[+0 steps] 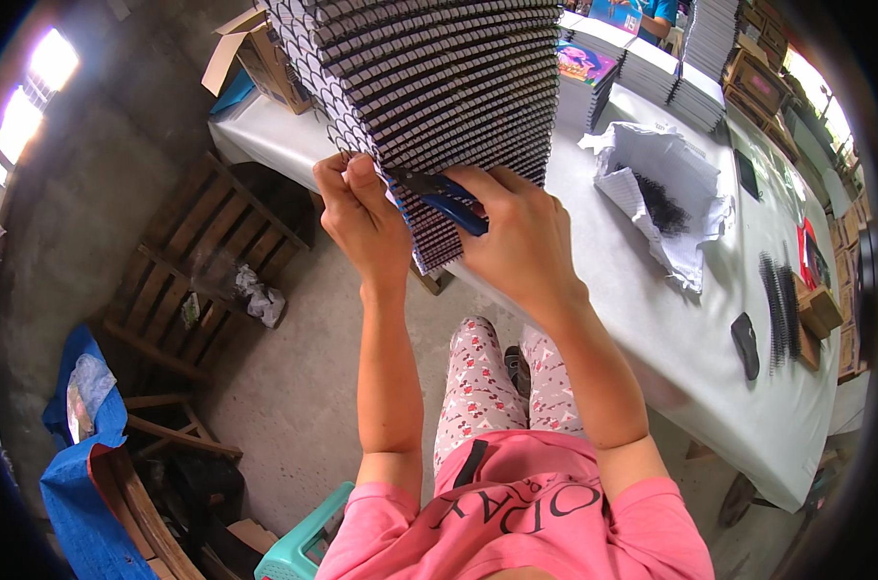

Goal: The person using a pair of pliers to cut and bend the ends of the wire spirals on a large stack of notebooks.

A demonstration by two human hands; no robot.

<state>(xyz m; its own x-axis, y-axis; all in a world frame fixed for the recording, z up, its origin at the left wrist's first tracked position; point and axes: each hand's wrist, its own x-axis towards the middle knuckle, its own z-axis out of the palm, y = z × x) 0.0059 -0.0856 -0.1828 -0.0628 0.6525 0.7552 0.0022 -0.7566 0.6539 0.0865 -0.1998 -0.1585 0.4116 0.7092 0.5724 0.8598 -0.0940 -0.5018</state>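
A tall stack of spiral-bound notebooks (449, 106) with black coils stands at the table edge in front of me. My right hand (526, 242) is wrapped round blue-handled pliers (458, 211), whose dark jaws reach the left corner of the stack, at the coil ends. Right beside the jaws, my left hand (364, 227) is closed in a pinch against the same corner. Whatever lies between its fingertips is too small to make out.
On the white-covered table (594, 280) lie crumpled white paper (652, 155) holding black bits, loose black coils (779, 309) and a dark flat object (745, 345). More book stacks (642, 68) stand behind, near another person (658, 14). A wooden pallet (192, 261) and teal stool (308, 532) are left.
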